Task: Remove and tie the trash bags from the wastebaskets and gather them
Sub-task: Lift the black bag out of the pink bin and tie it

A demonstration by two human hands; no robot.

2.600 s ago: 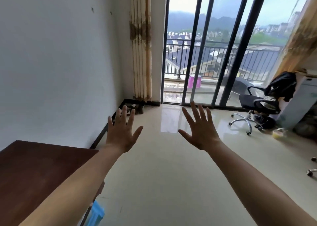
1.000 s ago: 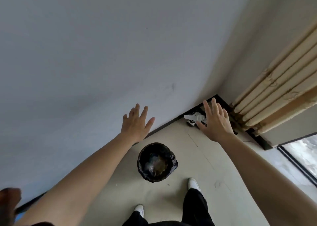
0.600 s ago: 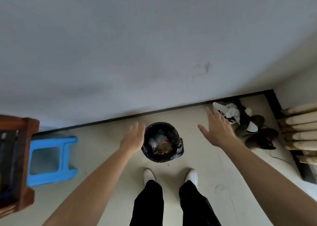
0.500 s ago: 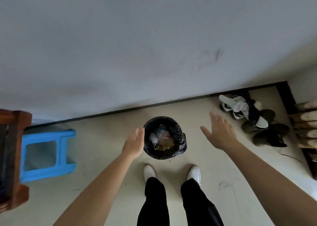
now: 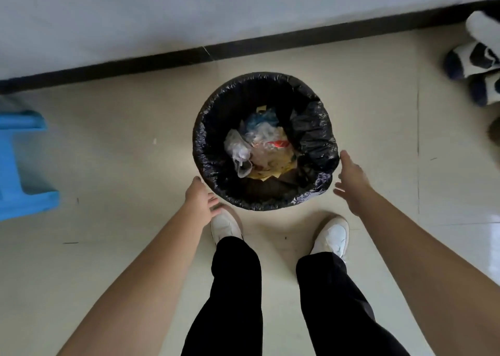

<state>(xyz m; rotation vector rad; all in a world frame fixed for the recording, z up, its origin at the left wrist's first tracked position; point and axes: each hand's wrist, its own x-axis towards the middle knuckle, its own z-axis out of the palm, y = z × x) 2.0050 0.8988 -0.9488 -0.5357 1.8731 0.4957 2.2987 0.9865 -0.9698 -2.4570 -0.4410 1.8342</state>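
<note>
1. My left hand (image 5: 201, 197) hangs low with its fingers loosely bent and nothing in them. My right hand (image 5: 351, 181) is spread, fingers straight, also holding nothing. The two hands flank the near half of the bag's rim, one on each side.
2. The wall (image 5: 189, 12) runs across beyond both hands, with a dark skirting (image 5: 162, 58) along its foot.
3. The pale tiled floor (image 5: 108, 139) lies under everything.
4. My black trousers (image 5: 238, 288) come up between my forearms.
5. The black bag (image 5: 213, 128) sits between and just beyond my hands, its mouth open and folded over the rim of the bin, which it hides. My right forefinger tip is at the bag's outer fold; I cannot tell whether it touches. My left fingertips are just beside the rim.
6. A blue stool (image 5: 21, 166) stands well out past my left hand.
7. Sneakers (image 5: 476, 58) lie by the wall, far beyond my right hand.
8. My white shoes (image 5: 224, 224) point at the bag, the left one just under my left hand.
9. Trash (image 5: 259, 150), clear plastic and yellow wrappers, fills the bag's bottom.
</note>
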